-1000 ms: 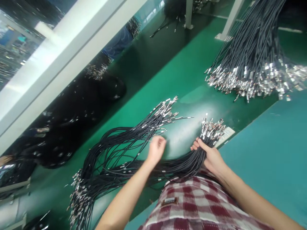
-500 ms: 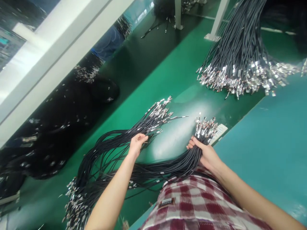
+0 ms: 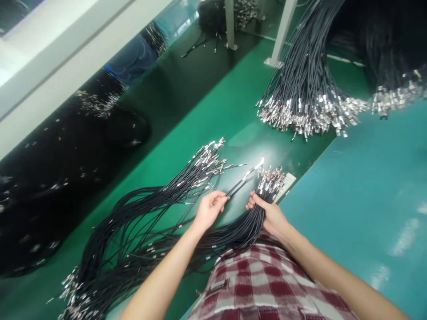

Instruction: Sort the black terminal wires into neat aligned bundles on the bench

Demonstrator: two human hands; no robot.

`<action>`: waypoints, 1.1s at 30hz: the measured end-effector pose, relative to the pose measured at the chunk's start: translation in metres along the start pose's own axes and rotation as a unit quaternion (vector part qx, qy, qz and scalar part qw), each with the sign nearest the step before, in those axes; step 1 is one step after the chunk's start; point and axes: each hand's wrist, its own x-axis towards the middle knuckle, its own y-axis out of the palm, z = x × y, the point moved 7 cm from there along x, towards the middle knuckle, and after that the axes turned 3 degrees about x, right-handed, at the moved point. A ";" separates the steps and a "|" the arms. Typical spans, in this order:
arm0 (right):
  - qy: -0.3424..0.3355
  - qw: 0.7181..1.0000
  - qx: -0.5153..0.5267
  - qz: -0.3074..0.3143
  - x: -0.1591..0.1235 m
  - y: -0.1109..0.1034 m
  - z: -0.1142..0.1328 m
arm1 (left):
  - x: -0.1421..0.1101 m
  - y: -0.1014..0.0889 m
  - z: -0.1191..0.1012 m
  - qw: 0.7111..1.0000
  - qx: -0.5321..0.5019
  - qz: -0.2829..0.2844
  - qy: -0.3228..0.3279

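My right hand [image 3: 268,212] is closed around a thick bundle of black cables [image 3: 245,226], just below its silvery terminal ends [image 3: 271,180]. A thin black cable [image 3: 238,183] with a shiny tip is pinched in my left hand [image 3: 211,208]; whether it is one strand or a few I cannot tell. Its tip reaches up beside the bundle's ends. Left of my hands, a second loose bunch of black cables [image 3: 133,195] curves over the green surface, its metal ends fanned out. A pale label with writing [image 3: 287,183] shows behind the held bundle.
Large bunches of cables hang at the upper right [image 3: 307,75]. A white beam [image 3: 66,53] crosses the upper left, with dark heaps of cable [image 3: 66,169] beneath it. Grey metal legs [image 3: 283,33] stand at the back. Blue-green flooring [image 3: 360,200] spreads at right.
My left hand first reached to the loose bunch at left, then came back right with a thin cable pinched in it. My right hand keeps hold of its bundle. The whole view has shifted.
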 end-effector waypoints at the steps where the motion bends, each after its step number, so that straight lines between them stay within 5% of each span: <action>1: -0.003 1.000 -0.003 -0.002 0.000 0.000 0.001 | -0.005 0.007 0.003 1.000 -0.013 0.001 -0.009; 8: 0.011 0.999 -0.040 -0.035 -0.005 0.004 0.004 | -0.023 0.059 0.011 1.000 -0.011 -0.001 -0.025; 15: 0.042 0.991 -0.120 -0.039 -0.013 -0.003 0.009 | -0.036 0.080 0.018 0.998 0.047 -0.036 -0.008; 20: 0.010 0.989 -0.148 -0.030 -0.018 -0.006 0.016 | -0.034 0.055 0.018 0.993 0.104 -0.014 0.051; 25: -0.002 0.988 -0.150 -0.039 -0.019 -0.011 0.019 | -0.015 -0.007 0.042 0.927 0.353 -0.118 0.043; 33: 0.017 0.991 -0.133 -0.024 -0.019 -0.009 0.016 | -0.001 0.006 0.068 0.861 0.503 0.015 0.069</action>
